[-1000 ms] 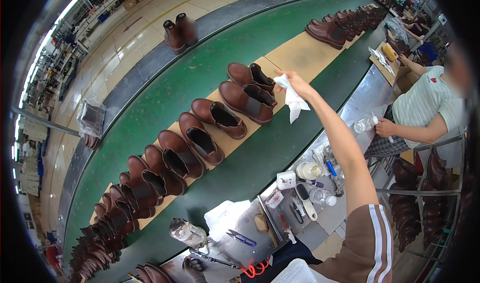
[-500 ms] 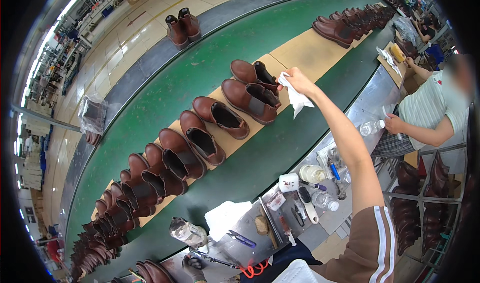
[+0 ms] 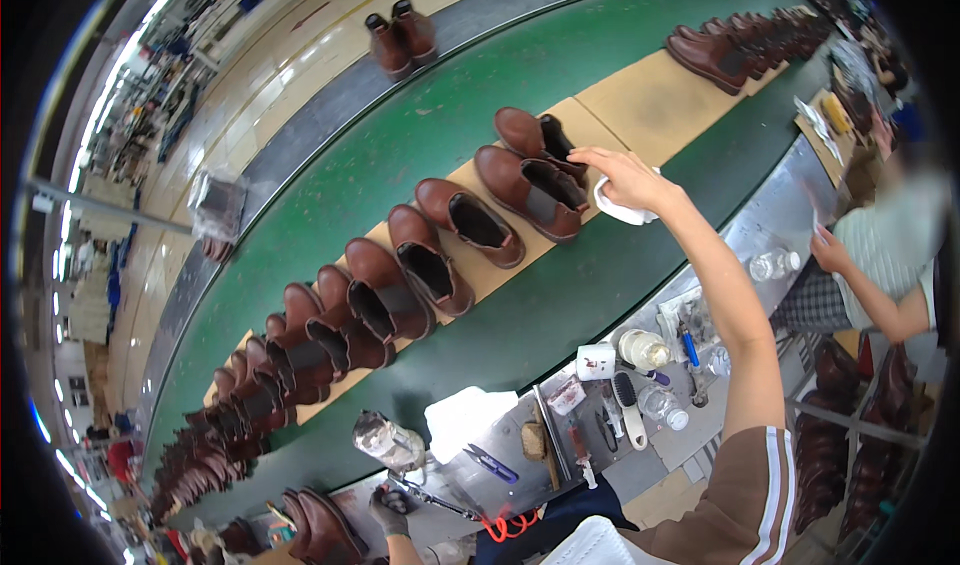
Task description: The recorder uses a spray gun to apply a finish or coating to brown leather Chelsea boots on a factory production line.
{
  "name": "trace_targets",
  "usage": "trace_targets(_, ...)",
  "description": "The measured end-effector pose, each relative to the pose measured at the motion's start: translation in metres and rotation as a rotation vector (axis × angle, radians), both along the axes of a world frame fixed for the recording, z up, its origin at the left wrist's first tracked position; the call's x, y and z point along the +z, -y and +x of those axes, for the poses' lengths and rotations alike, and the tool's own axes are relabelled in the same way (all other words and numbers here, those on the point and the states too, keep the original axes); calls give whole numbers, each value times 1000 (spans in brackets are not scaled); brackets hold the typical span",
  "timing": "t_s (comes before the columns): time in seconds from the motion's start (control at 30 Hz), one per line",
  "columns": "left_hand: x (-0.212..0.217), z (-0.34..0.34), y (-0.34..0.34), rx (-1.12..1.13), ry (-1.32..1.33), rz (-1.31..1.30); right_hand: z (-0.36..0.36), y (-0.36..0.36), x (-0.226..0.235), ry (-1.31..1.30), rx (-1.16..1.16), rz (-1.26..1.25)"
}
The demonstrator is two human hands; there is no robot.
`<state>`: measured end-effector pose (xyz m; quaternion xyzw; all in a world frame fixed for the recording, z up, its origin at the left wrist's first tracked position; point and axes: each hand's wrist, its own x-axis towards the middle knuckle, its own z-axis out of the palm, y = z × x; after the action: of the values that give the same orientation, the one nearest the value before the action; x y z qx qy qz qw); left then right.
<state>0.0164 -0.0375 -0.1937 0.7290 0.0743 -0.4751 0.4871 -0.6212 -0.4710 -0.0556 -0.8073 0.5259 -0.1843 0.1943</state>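
Observation:
My right hand (image 3: pixel 630 182) holds a bunched white cloth (image 3: pixel 622 205) under its palm. Its fingers stretch leftward to the back of a brown ankle boot (image 3: pixel 555 141), its fingertips at the dark opening. Just in front stands a matching boot (image 3: pixel 535 193) with dark elastic side panels. At the lower edge, my left hand (image 3: pixel 388 511), in a grey glove, seems closed around the end of a metal air gun (image 3: pixel 435 498), partly hidden. A red coiled hose (image 3: pixel 512 527) lies at the gun's other end.
Brown boots (image 3: pixel 385 290) line tan cardboard (image 3: pixel 640 105) on a green conveyor (image 3: pixel 330 210). A metal bench (image 3: pixel 560 435) bears purple snips (image 3: pixel 492 463), a brush (image 3: pixel 630 410), bottles and a white sheet (image 3: pixel 465 420). A co-worker (image 3: pixel 885 255) stands at right.
My right hand has flattened, its fingers reaching over the boot's back; the cloth that hung from it is now bunched under the palm. The whole view has shifted slightly.

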Motion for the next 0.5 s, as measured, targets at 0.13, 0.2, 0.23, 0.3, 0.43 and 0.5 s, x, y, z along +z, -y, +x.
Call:
trace_targets(0.13,1,-2,0,-70,-20,24,-4,22,-9,-149,126,19)
trace_targets(0.2,2,-3,1,20,-25,45,-7,34,-14,-127,178,32)
trace_targets(0.23,3,-3,2,4,-105,-41,-8,40,-14,-133,134,131)
trace_targets(0.3,5,-4,2,-26,-120,-44,-10,48,-12,-145,117,235)
trace_targets(0.43,5,-8,3,23,-83,-33,-29,57,23,-15,-192,177)
trace_targets(0.5,5,-9,1,-19,-15,-29,-51,58,48,74,-394,170)
